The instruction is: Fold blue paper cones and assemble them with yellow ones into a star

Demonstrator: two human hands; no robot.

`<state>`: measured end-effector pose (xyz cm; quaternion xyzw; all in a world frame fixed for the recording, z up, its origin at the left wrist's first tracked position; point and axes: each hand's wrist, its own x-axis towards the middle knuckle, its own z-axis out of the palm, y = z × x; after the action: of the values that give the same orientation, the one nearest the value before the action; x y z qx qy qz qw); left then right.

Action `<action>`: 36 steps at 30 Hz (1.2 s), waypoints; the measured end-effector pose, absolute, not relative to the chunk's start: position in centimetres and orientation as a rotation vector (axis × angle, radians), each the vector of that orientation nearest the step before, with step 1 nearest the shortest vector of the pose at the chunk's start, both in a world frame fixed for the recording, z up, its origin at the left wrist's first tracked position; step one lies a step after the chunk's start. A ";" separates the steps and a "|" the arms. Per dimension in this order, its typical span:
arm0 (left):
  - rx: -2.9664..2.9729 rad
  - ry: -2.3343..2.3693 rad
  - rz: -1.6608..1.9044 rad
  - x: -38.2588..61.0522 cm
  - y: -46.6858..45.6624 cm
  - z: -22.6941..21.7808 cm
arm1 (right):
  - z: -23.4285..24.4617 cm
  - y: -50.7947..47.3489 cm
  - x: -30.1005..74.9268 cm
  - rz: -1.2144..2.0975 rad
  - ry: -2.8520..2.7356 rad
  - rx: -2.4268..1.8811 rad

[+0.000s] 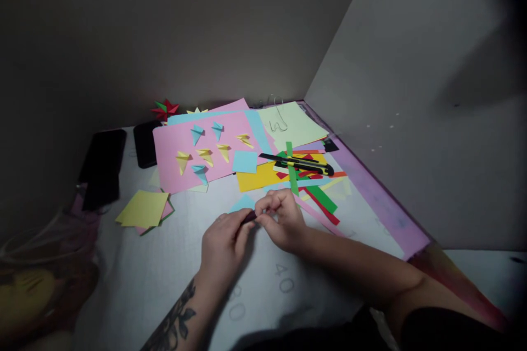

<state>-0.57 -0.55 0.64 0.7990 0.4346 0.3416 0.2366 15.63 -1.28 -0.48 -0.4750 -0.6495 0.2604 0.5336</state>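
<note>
Reaching in from the lower edge, your forearms converge over the white counter point(160, 269), the tattooed left one slanting up and to the right, the right one coming in from the lower right. Your left hand point(224, 238) has its back turned up, with thumb and fingers pinched on the near end of a small dark purple piece point(249, 216). Your right hand point(284, 220) curls its fingers inward, thumb and fingertips closed at the other end. The piece sits between the two hands, in front of the pink sheet point(168, 162), and your fingers cover much of it. Its long axis runs obliquely, from the lower left at your left hand up towards the right fingertips; its fold details are too small to tell. A light blue paper point(244, 202) lies just beyond it. Past your right hand, a black-and-yellow cutter point(324, 166) lies across coloured strips point(323, 198), its narrow end pointing left.
</note>
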 end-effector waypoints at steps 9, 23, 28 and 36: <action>1.906 1.393 1.021 -1.2 0.0 0.0 | 1.0 -0.1 17.3 0.603 -1.452 -0.994; 1.973 1.096 1.039 -0.5 -1.2 2.3 | 4.1 -1.9 16.9 0.249 -1.914 -0.951; 2.048 1.084 1.064 -0.5 -1.3 2.2 | 3.9 -2.0 16.5 0.237 -1.914 -0.981; 2.278 1.161 1.174 -0.4 -1.2 1.5 | 3.4 -2.2 15.6 0.527 -1.726 -1.172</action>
<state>-0.45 -1.23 1.49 0.7989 0.4071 0.4116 0.1631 15.58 -2.18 3.39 -0.4792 -0.7058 0.2157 0.4751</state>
